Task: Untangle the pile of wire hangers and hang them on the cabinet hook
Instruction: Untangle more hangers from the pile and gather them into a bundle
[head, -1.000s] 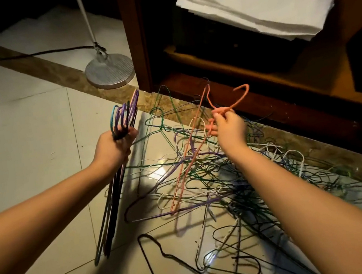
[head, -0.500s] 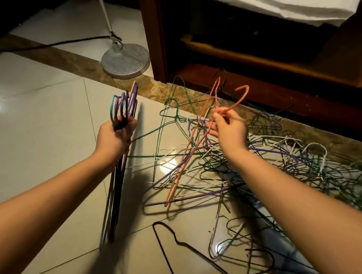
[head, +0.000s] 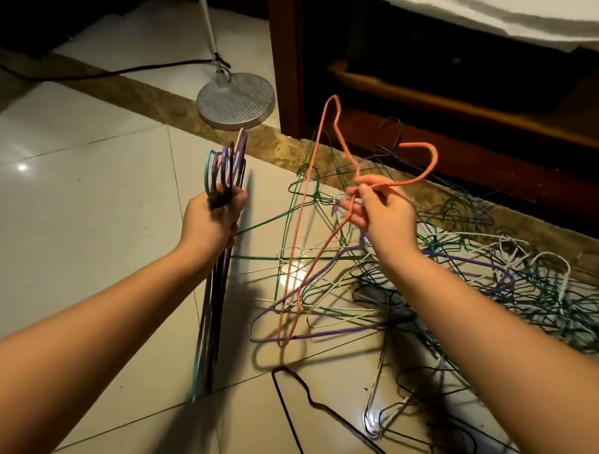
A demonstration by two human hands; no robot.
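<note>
The orange hanger [head: 325,200] has risen clear of the pile [head: 468,273], pinched in the right hand [head: 384,215]; left hand [head: 213,223] grips the sorted bundle [head: 221,168], ready for 1 more.

Salmon-pink hanger [head: 341,152]; green, purple, white, black pile [head: 487,278]

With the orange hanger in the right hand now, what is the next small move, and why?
Probably lift the orange hanger a little higher. The right hand pinches it near the neck, but its lower tip sits among the pile. Then pass it to the bundle in the left hand.
</note>
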